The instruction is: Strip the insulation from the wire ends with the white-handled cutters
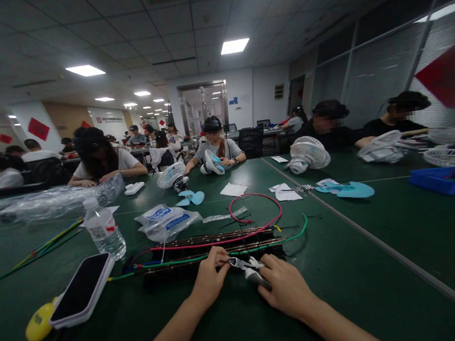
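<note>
Both hands are low at the near edge of the dark green table. The left hand is closed in a pinch, thumb and forefinger pressed together on a thin wire end right at the front of the long dark board with copper strips. Which strand that end belongs to, I can't tell from here.

The right hand is wrapped around the small metal pliers with grey handles, nose pointing left and meeting the left fingertips. Whether the nose has bitten yet is too small to read.

A green insulated wire runs along the board and curls up at its right end. A red insulated wire loops in 1 big arc behind it.

To my eye this calls for a steady left pinch, held close to the nose so the wire can't twist. The right hand wants a gentle squeeze, square to the strand. The fingertips sit very near the metal, so a little clearance would be wise.

Off to the left lie a white-edged smartphone with a dark screen, resting partly on a yellow rounded object, and a clear plastic water bottle. Clear plastic bags with blue labels sit behind the board. Other people work on white fans at the far side.
</note>
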Demonstrator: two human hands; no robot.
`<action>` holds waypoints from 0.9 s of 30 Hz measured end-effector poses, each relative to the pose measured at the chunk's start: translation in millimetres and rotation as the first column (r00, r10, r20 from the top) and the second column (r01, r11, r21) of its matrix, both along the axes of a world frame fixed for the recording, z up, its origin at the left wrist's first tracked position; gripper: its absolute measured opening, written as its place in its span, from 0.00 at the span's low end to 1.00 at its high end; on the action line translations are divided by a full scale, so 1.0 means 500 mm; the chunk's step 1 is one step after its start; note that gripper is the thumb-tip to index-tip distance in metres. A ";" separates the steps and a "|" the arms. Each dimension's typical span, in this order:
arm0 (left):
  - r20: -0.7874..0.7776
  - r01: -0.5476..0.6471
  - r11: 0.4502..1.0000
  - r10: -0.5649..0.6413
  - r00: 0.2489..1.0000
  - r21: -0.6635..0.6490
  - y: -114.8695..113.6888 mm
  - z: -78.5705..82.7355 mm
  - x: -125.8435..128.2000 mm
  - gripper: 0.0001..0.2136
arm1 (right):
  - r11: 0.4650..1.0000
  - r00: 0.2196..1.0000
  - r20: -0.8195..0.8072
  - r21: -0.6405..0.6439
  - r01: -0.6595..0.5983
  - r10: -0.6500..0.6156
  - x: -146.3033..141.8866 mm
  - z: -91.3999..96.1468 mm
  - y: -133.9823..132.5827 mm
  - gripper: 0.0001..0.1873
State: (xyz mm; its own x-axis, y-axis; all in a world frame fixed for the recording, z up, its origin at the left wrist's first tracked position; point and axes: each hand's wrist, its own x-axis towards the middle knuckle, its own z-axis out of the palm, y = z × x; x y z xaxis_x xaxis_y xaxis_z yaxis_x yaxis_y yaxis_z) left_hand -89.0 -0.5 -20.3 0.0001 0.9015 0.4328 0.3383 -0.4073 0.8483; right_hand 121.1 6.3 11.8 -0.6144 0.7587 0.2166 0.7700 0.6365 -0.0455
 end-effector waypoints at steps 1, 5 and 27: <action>-0.007 -0.001 1.000 0.001 1.000 0.003 0.000 0.000 0.000 0.08 | 1.000 1.000 -0.001 0.011 -0.008 0.008 0.002 0.002 0.001 0.08; -0.041 -0.014 1.000 0.015 0.999 0.018 0.003 -0.007 0.000 0.08 | 0.998 1.000 -0.002 0.060 -0.023 0.023 0.006 0.005 0.002 0.07; -0.010 0.004 1.000 -0.003 1.000 0.021 0.004 -0.003 -0.002 0.08 | 0.996 0.999 -0.016 0.080 -0.047 0.049 0.012 0.002 0.004 0.07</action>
State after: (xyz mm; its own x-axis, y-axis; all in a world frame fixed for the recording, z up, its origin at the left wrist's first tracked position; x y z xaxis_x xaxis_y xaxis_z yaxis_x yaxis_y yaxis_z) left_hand -89.9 1.3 -21.8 0.0075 0.8922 0.4517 0.3451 -0.4262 0.8362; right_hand 127.3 8.1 12.5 -0.6450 0.7085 0.2864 0.7381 0.6747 -0.0070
